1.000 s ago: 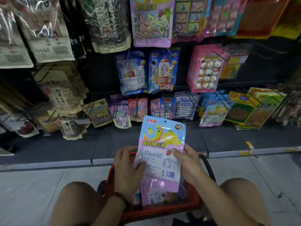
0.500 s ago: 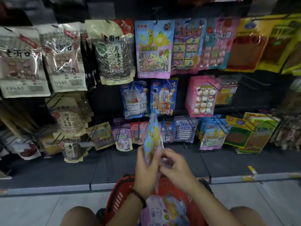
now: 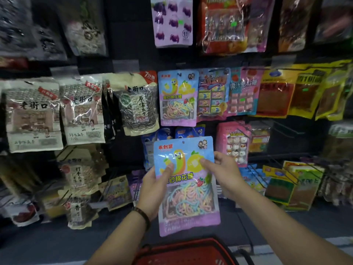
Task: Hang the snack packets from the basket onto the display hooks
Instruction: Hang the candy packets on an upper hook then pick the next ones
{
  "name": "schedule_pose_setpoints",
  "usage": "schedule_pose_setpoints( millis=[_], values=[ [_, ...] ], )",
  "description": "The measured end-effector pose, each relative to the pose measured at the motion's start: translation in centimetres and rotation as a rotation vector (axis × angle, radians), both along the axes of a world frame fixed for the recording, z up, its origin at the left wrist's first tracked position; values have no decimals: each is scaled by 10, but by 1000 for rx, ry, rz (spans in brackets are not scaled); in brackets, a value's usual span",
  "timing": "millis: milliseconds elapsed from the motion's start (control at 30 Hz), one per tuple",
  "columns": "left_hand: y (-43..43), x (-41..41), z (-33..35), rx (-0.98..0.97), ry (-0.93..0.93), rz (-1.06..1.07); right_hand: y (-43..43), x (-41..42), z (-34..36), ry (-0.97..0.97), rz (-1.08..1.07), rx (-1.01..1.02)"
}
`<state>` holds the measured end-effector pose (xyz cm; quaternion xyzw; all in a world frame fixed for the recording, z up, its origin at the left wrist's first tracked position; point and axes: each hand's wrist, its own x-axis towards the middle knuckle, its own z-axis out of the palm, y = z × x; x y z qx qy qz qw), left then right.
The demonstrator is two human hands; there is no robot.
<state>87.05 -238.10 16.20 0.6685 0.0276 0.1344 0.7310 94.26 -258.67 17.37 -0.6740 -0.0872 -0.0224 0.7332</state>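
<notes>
While my left hand (image 3: 156, 180) and right hand (image 3: 223, 169) each pinch the candy packet (image 3: 188, 188) upright above the basket (image 3: 183, 251), just below its hung twin (image 3: 178, 98) | RISK: hang hole (image 3: 183, 142) may miss hook, packet drops | CAUSE: light pinch grip; hook tip unseen.

- The person is wearing a dark brown bracelet (image 3: 142, 217) around the wrist of the left hand (image 3: 152, 188); it is looking like a band of small rounded beads.
- The left forearm (image 3: 118, 240) and the right forearm (image 3: 282, 226) are showing bare down to the frame's edge.
- The right hand (image 3: 225, 175) and its wrist are likewise showing bare.
</notes>
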Motion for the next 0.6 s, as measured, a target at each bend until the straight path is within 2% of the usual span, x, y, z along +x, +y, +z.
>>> schedule_pose_setpoints(
  millis=[267,467,600],
  values=[
    [16,80,62,37,-15,-6,6,53,59,-75,-101,-96],
    [22,140,118,120,-189,101,20,112,120,-240,-161,-193],
    [23,175,152,146,-251,154,31,146,152,-283,-231,-217]
  ],
)
